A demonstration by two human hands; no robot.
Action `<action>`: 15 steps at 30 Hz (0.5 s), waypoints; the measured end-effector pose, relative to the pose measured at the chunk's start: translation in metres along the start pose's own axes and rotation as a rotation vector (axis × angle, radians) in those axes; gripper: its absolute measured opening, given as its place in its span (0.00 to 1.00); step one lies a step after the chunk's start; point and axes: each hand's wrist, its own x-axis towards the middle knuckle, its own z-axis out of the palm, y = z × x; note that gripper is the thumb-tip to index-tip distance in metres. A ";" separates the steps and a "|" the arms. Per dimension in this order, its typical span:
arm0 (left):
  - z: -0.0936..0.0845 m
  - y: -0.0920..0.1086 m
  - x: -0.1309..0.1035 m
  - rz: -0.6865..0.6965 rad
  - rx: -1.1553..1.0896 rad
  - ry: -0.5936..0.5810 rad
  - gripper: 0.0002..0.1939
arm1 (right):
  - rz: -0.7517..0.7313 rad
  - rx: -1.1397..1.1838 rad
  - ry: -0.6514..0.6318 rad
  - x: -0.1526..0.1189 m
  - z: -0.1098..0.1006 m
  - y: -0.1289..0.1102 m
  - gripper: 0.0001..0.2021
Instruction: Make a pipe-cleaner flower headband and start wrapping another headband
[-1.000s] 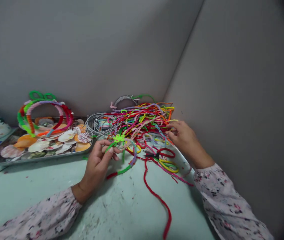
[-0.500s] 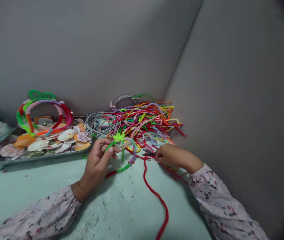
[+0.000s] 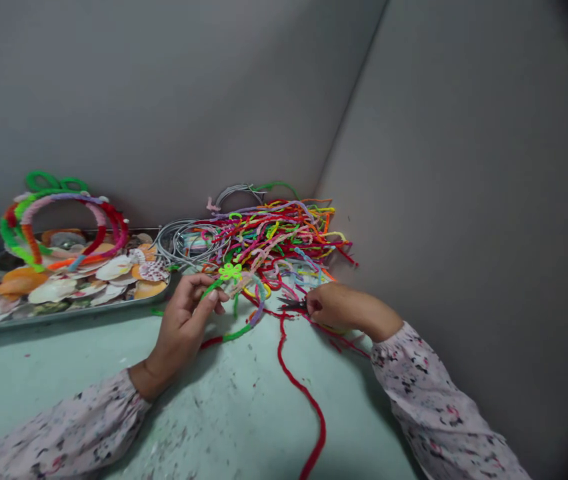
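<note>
Left fingers (image 3: 209,304) closed on band (image 3: 260,310); right fingers (image 3: 316,305) — scissors (image 3: 292,305)

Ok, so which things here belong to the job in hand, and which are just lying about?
Job in hand:
fuzzy hoop with green flower, in the left hand
scissors, in the right hand

Lying about:
tray of shells
multicoloured hoops above it
grey wire coils
fuzzy-stem pile, perhaps supplies
long red strand, perhaps likewise

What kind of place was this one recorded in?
Most likely a craft workspace, though only one corner shows: colorful pipe cleaners lie heaped on a marked table, beside a metal tray of seashells, with scissors at the right hand.
</note>
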 end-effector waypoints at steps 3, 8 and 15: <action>0.000 0.000 0.000 0.009 0.001 0.007 0.09 | 0.094 -0.031 -0.077 -0.017 0.004 -0.001 0.09; -0.001 0.000 -0.001 0.039 0.008 -0.015 0.09 | 0.248 -0.118 -0.093 -0.032 0.021 -0.008 0.10; 0.000 0.001 -0.004 0.046 0.005 -0.037 0.09 | 0.242 -0.148 0.033 -0.038 0.042 -0.012 0.09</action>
